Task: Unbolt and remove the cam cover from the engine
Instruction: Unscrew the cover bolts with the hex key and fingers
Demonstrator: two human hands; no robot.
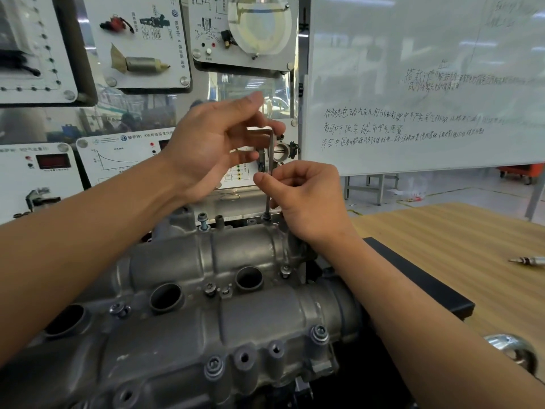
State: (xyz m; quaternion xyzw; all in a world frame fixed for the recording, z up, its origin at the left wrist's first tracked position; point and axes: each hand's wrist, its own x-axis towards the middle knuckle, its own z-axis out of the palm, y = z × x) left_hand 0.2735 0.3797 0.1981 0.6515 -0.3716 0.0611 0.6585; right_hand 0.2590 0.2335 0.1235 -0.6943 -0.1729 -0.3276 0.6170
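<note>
Left hand (206,143) grips the short arm of the grey L-shaped metal key (270,149), right hand (306,202) pinches its shaft; any tilt could round the small far bolt (266,217).

Cam cover (206,326): grey cast metal, still on engine, long axis running near-left to far-right. Three round open plug wells (165,296) in row along middle.

Raised bolt (203,221): far edge, standing proud of cover, upright.

Seated bolts (319,332): flanged heads down on cover along near edge and middle. Two empty bolt holes (244,357) between them on near edge.

Hex key (269,160): L-shaped, long arm upright, tip in corner bolt (266,216) at far right, short arm pointing left.
</note>
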